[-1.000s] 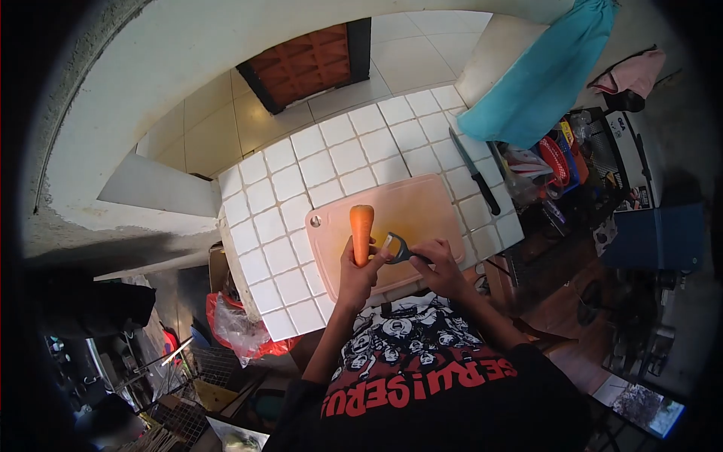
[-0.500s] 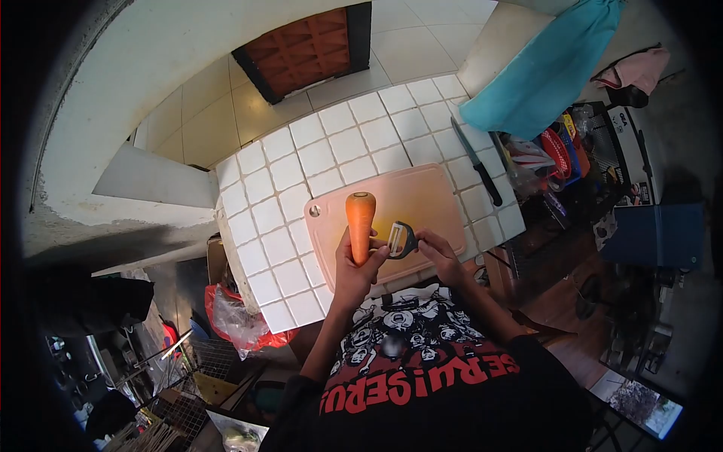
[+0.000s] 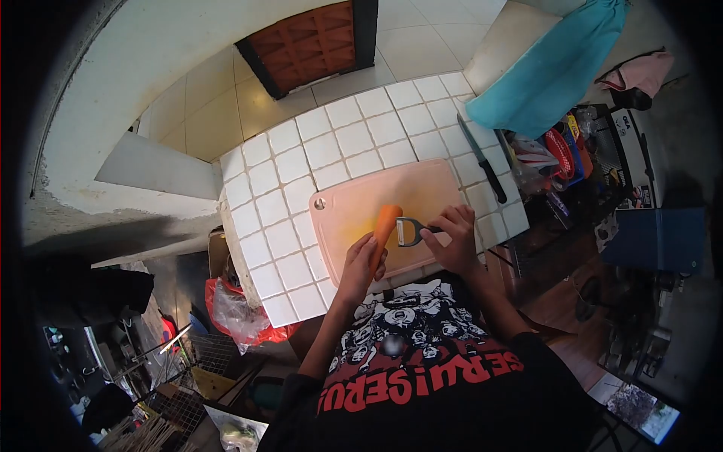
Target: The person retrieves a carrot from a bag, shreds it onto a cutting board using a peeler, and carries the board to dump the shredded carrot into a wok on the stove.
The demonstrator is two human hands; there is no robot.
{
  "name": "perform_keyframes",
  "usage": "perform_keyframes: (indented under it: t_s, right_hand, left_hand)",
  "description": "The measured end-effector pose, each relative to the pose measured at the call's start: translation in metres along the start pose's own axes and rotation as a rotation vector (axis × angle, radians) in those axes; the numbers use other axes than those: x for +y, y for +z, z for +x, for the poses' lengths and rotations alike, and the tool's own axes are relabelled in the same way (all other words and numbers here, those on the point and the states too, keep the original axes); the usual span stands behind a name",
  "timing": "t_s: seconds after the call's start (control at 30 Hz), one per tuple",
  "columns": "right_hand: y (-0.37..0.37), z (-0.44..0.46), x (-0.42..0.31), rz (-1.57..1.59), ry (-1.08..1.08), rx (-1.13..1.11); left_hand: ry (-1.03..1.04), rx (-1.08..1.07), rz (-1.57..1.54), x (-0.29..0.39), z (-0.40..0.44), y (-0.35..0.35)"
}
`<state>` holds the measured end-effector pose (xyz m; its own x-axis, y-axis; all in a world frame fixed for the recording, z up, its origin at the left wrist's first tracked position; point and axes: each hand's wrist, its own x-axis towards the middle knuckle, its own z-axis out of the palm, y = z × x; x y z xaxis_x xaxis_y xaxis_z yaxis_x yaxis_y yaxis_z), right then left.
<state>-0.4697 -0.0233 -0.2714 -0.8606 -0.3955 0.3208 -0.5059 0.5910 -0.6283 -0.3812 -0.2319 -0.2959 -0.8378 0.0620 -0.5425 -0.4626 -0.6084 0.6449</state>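
Note:
An orange carrot is gripped by my left hand, its thick end pointing up and away from me, tilted slightly right. My right hand is closed around the handle of a dark Y-shaped peeler. The peeler's blade is right beside the carrot's upper part; whether they touch I cannot tell. Both hands are over a pink cutting board with a yellowish stain in its middle.
The board lies on a white-tiled counter. A knife with a black handle lies right of the board. A teal cloth hangs at the upper right, above cluttered items. A red plastic bag is at the lower left.
The carrot has been lowered and tilted to the right. My right hand has shifted its grip on the peeler, whose head has turned toward the carrot. My left fingers no longer touch the peeler.

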Motion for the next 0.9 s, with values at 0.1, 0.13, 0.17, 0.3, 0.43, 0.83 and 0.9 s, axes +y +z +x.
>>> perform_keyframes:
  t_s: [0.1, 0.13, 0.17, 0.3, 0.43, 0.83, 0.9]
  right_hand:
    - [0.002, 0.008, -0.005, -0.113, -0.149, -0.058]
    - [0.006, 0.009, -0.005, -0.119, -0.172, -0.074]
    - [0.008, 0.009, -0.006, -0.125, -0.195, -0.091]
    - [0.013, 0.012, -0.01, -0.141, -0.207, -0.116]
    - [0.017, 0.011, -0.008, -0.168, -0.2, -0.115]
    - [0.031, 0.021, 0.025, -0.207, -0.23, -0.064]
    - [0.034, 0.023, 0.029, -0.198, -0.245, -0.067]
  left_hand:
    - [-0.007, 0.022, 0.037, 0.0, -0.001, 0.005]
    - [-0.001, 0.048, 0.045, -0.001, 0.0, 0.006]
    - [-0.003, 0.049, 0.044, -0.002, 0.0, 0.007]
    - [0.008, 0.142, 0.136, -0.006, 0.002, 0.004]
    - [-0.018, 0.14, 0.177, -0.007, -0.001, 0.002]
    - [-0.103, 0.141, 0.129, -0.009, -0.021, 0.0]
    - [-0.108, 0.15, 0.125, -0.011, -0.02, -0.002]
